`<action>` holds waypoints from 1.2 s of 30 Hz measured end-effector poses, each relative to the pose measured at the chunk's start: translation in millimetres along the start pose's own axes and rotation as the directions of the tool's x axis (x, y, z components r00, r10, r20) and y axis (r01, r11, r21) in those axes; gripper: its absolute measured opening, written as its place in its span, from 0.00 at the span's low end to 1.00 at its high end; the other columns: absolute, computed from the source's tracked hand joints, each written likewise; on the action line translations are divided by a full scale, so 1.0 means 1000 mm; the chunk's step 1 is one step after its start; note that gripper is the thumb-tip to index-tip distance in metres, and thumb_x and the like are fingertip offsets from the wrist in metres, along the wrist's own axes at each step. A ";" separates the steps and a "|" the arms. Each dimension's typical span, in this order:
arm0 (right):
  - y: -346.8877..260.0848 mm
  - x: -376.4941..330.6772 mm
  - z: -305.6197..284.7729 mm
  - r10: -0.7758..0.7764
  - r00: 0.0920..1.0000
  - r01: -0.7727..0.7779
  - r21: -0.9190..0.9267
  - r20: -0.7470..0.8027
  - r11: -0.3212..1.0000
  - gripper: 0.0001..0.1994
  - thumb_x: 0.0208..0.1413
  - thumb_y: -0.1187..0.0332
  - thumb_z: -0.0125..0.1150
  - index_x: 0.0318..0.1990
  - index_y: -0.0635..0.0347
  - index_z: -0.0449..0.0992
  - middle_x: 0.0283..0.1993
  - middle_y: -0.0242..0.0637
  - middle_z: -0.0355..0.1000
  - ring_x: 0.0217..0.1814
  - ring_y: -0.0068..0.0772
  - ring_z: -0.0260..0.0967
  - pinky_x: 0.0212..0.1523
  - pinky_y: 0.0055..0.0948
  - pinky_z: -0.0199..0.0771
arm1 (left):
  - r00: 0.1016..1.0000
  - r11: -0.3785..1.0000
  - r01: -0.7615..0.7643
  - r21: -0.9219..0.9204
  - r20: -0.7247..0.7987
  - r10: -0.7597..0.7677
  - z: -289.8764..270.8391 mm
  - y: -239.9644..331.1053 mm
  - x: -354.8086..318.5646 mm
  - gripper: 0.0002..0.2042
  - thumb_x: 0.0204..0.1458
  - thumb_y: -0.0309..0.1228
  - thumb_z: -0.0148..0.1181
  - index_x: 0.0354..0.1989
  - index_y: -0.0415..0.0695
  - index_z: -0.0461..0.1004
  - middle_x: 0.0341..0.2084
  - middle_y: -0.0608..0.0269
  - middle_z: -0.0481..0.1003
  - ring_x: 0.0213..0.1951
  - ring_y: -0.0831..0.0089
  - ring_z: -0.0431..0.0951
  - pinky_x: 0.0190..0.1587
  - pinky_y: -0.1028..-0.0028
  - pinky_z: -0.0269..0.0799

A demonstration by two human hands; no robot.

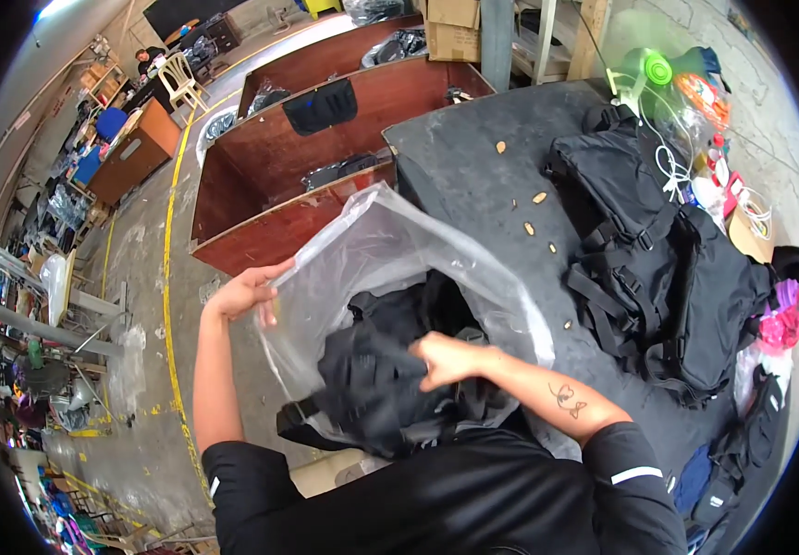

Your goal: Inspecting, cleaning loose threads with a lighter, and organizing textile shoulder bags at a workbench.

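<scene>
A large clear plastic bag (390,217) stands with its mouth wide toward me. My left hand (250,294) pinches the bag's left rim between thumb and fingers. Partly inside the bag is a black backpack (372,370), somewhat blurred, with straps and folds showing. My right hand (450,359) is closed on the backpack's upper right part, the fingers curled into the dark fabric. The backpack's lower end lies close to my body, and a black strap end sticks out at the left. The far side of the backpack is hidden in the bag.
A dark table (473,166) carries several small tan scraps. More black backpacks (668,277) lie piled on its right, beside white cables (672,171) and plastic packets. Beyond the table's left edge stand red-brown wooden bins (261,166) holding packed items. A person (148,60) sits far back left.
</scene>
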State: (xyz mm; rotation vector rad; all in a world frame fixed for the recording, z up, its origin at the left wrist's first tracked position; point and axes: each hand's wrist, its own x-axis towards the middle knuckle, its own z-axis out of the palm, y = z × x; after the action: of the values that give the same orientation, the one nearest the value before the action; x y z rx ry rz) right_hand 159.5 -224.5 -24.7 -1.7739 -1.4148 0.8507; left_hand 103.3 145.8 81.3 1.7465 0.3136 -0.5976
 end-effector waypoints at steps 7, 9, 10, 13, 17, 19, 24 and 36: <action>0.013 0.074 0.008 0.190 0.765 -0.459 -0.314 -0.616 0.831 0.11 0.38 0.69 0.61 0.27 0.71 0.75 0.38 0.58 0.71 0.36 0.50 0.75 0.34 0.38 0.75 | 0.928 0.744 -0.364 0.560 0.153 0.340 0.026 0.030 -0.070 0.32 0.50 0.15 0.42 0.67 0.47 0.53 0.54 0.51 0.67 0.25 0.66 0.80 0.27 0.72 0.77; 0.009 0.083 0.029 0.072 0.797 -0.491 -0.574 -0.599 0.656 0.16 0.44 0.69 0.56 0.40 0.71 0.73 0.49 0.60 0.67 0.51 0.54 0.69 0.48 0.43 0.72 | 0.973 0.940 -0.188 0.284 -0.075 0.217 0.039 0.026 -0.080 0.31 0.51 0.15 0.41 0.67 0.47 0.52 0.51 0.50 0.69 0.25 0.64 0.80 0.26 0.72 0.77; 0.008 0.081 0.040 0.102 0.862 -0.481 -0.739 -0.496 0.471 0.32 0.43 0.60 0.63 0.54 0.72 0.65 0.59 0.64 0.58 0.62 0.58 0.57 0.60 0.56 0.58 | 0.983 0.997 -0.081 0.014 -0.165 0.082 0.044 0.025 -0.082 0.31 0.51 0.15 0.41 0.67 0.47 0.52 0.49 0.50 0.70 0.25 0.63 0.80 0.26 0.72 0.77; 0.011 0.033 0.076 0.322 0.934 -0.317 -0.781 -0.157 0.539 0.52 0.36 0.47 0.68 0.67 0.64 0.49 0.68 0.65 0.41 0.69 0.66 0.42 0.64 0.68 0.37 | 0.965 0.991 -0.092 -0.099 -0.256 0.064 0.042 0.022 -0.065 0.33 0.48 0.13 0.39 0.67 0.44 0.51 0.52 0.54 0.69 0.25 0.63 0.80 0.25 0.70 0.78; 0.019 -0.052 0.095 0.523 0.787 -0.384 -0.405 0.327 0.830 0.45 0.48 0.38 0.55 0.70 0.49 0.46 0.71 0.55 0.41 0.71 0.65 0.39 0.65 0.65 0.36 | 0.932 0.999 -0.021 -0.039 -0.361 0.006 0.023 0.014 -0.048 0.36 0.46 0.12 0.40 0.68 0.44 0.49 0.50 0.54 0.70 0.22 0.64 0.79 0.24 0.69 0.79; 0.018 -0.088 0.075 0.437 0.703 -0.475 -0.087 0.561 0.876 0.38 0.57 0.37 0.42 0.70 0.46 0.46 0.69 0.53 0.48 0.70 0.60 0.45 0.66 0.54 0.44 | 0.946 0.998 0.060 0.004 -0.319 -0.056 0.018 0.012 -0.047 0.35 0.48 0.12 0.41 0.68 0.44 0.48 0.50 0.51 0.70 0.21 0.62 0.79 0.21 0.71 0.77; -0.044 -0.178 0.020 0.488 0.793 -0.596 0.298 0.365 0.746 0.28 0.65 0.47 0.33 0.69 0.47 0.50 0.66 0.48 0.57 0.69 0.47 0.52 0.66 0.36 0.51 | 0.960 0.426 0.004 0.905 -0.123 0.252 0.054 0.032 -0.044 0.36 0.43 0.19 0.59 0.65 0.42 0.55 0.49 0.44 0.69 0.42 0.50 0.76 0.44 0.57 0.73; -0.072 -0.251 -0.001 0.221 0.964 -0.266 0.447 0.151 0.854 0.34 0.53 0.70 0.58 0.68 0.44 0.54 0.71 0.37 0.50 0.72 0.40 0.46 0.69 0.33 0.46 | 0.661 -0.193 -0.625 0.756 0.644 0.384 0.258 0.113 0.145 0.37 0.47 0.34 0.61 0.67 0.53 0.51 0.67 0.48 0.46 0.68 0.45 0.42 0.64 0.40 0.39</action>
State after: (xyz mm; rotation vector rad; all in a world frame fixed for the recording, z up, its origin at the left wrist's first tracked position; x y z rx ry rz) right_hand 76.0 -459.0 52.7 -1.5663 -0.9387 1.3025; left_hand 222.4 -146.5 52.7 2.8224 -1.3905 -0.2560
